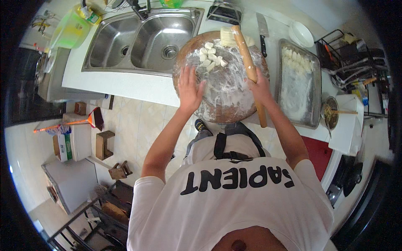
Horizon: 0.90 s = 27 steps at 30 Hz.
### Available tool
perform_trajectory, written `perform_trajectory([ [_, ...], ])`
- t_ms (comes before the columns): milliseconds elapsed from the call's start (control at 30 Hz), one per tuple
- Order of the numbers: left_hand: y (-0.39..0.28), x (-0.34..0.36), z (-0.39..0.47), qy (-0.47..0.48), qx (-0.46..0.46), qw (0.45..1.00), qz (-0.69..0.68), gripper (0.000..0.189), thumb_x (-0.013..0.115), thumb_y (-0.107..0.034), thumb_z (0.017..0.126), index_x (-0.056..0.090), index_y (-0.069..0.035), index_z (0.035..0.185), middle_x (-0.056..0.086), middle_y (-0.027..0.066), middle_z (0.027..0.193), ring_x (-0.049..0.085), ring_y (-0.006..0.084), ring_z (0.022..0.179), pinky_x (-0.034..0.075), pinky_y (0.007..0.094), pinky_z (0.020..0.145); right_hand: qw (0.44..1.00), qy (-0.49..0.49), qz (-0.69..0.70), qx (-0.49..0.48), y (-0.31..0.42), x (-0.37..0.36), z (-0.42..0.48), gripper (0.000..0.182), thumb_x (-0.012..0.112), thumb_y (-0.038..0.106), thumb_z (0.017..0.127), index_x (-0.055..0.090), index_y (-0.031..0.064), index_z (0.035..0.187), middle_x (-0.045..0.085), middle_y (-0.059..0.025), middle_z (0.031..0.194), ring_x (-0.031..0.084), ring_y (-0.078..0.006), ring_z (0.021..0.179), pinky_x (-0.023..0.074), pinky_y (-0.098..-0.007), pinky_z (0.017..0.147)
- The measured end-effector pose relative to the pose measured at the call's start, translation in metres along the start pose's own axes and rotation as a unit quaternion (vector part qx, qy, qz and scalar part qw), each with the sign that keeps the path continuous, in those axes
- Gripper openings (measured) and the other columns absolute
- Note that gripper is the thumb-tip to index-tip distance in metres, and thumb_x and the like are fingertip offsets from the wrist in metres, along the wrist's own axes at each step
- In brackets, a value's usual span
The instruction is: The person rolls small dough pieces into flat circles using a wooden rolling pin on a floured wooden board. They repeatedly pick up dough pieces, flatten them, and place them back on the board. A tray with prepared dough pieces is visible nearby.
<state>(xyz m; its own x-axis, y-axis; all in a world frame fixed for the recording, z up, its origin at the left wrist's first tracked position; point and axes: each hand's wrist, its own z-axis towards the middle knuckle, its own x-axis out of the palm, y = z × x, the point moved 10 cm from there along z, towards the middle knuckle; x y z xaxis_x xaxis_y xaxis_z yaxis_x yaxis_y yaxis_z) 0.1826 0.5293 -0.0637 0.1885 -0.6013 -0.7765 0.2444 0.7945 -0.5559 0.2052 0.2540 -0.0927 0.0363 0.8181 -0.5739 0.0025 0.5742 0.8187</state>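
A round wooden board (226, 108) dusted with flour lies before me on the counter. My right hand (260, 86) grips a wooden rolling pin (244, 51) that runs lengthwise over the board's right side. Flat on the board's left part rests my left hand (190, 88), fingers apart and holding nothing. Several small pieces of white dough (211, 57) sit in a cluster beyond my left fingertips. At the board's far edge a larger folded piece of dough or cloth (226, 37) is partly hidden behind the rolling pin.
A steel double sink (135, 40) adjoins the board's left. To the right stands a floured metal tray (296, 97) with rows of dumplings (296, 59). A cleaver (262, 31) lies between board and tray. Farther right are a white bowl (301, 34) and a metal bowl of filling (329, 114) with chopsticks.
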Motion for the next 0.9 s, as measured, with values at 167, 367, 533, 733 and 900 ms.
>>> perform_trajectory([
  [167,-0.014,0.030,0.011,0.016,-0.048,0.989,0.141,0.074,0.045,-0.045,0.096,0.024,0.004,0.146,0.019,0.0229,0.154,0.013,0.0384,0.145,0.010,0.0559,0.114,0.989,0.118,0.082,0.032,-0.012,0.021,0.022,0.050,0.069,0.015,0.083,0.046,0.0033,0.127,0.063,-0.0097,0.087,0.064,-0.0195,0.068,0.0505,-0.0338,0.063],
  [367,-0.011,0.047,0.005,0.036,-0.082,0.970,0.227,0.072,0.044,-0.045,0.096,0.028,0.004,0.145,0.025,0.0211,0.153,0.014,0.0362,0.145,0.010,0.0545,0.115,0.974,0.144,0.172,0.037,-0.017,0.031,0.021,0.049,0.068,0.014,0.083,0.046,0.0030,0.125,0.061,-0.0079,0.080,0.060,-0.0139,0.058,0.0498,-0.0302,0.053],
  [533,-0.006,0.054,0.003,0.057,-0.096,0.966,0.235,0.071,0.044,-0.045,0.096,0.026,0.001,0.146,0.023,0.0188,0.154,0.013,0.0346,0.145,0.011,0.0536,0.116,0.968,0.168,0.185,0.029,-0.015,0.032,0.021,0.048,0.068,0.013,0.084,0.046,0.0014,0.125,0.061,-0.0072,0.078,0.061,-0.0142,0.056,0.0506,-0.0305,0.051],
  [733,-0.003,0.047,0.005,0.060,-0.120,0.977,0.164,0.066,0.046,-0.037,0.095,0.023,-0.008,0.149,0.021,0.0180,0.155,0.013,0.0355,0.145,0.011,0.0515,0.116,0.959,0.184,0.214,0.040,-0.021,0.035,0.024,0.046,0.067,0.013,0.084,0.046,0.0005,0.124,0.060,-0.0073,0.080,0.059,-0.0136,0.055,0.0506,-0.0295,0.051],
  [900,-0.003,0.003,-0.002,-0.059,-0.086,0.995,-0.004,0.049,0.061,-0.017,0.085,0.048,-0.004,0.131,0.042,0.0197,0.137,0.039,0.0384,0.127,0.030,0.0473,0.107,0.959,0.174,0.219,0.041,-0.014,0.030,0.024,0.044,0.067,0.012,0.084,0.047,0.0013,0.122,0.058,-0.0072,0.083,0.059,-0.0134,0.057,0.0509,-0.0291,0.052],
])
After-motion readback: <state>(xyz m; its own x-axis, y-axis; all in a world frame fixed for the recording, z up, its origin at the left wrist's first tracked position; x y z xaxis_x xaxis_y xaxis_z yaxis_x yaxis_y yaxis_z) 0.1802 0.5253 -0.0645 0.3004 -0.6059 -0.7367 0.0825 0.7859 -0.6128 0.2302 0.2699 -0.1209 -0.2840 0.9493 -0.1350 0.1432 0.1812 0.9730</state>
